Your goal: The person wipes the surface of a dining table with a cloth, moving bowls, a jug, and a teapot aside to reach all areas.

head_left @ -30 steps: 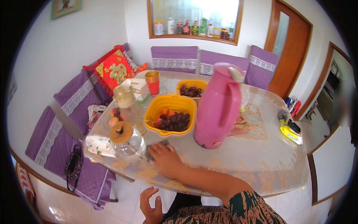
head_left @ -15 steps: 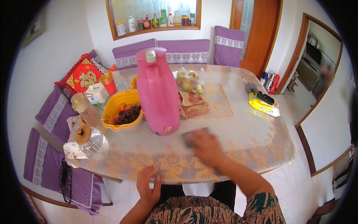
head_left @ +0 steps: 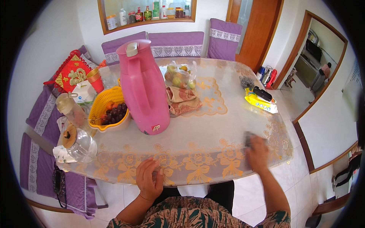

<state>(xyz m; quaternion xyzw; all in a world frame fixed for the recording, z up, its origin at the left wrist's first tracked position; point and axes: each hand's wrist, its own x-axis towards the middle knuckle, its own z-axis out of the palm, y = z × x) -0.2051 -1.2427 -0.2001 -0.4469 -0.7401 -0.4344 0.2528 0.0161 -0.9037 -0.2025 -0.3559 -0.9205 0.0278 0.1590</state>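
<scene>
The left hand (head_left: pixel 149 179) lies palm down with the fingers loosely curled, its forearm coming up from the lower edge and bent at the wrist. The right arm stretches farther forward and out to the right; the right hand (head_left: pixel 256 154) is palm down, motion-blurred, fingers pressed flat over something dark beneath it

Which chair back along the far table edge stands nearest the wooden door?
The rightmost purple chair back; the other two sit further left, behind the pink flask.
</scene>
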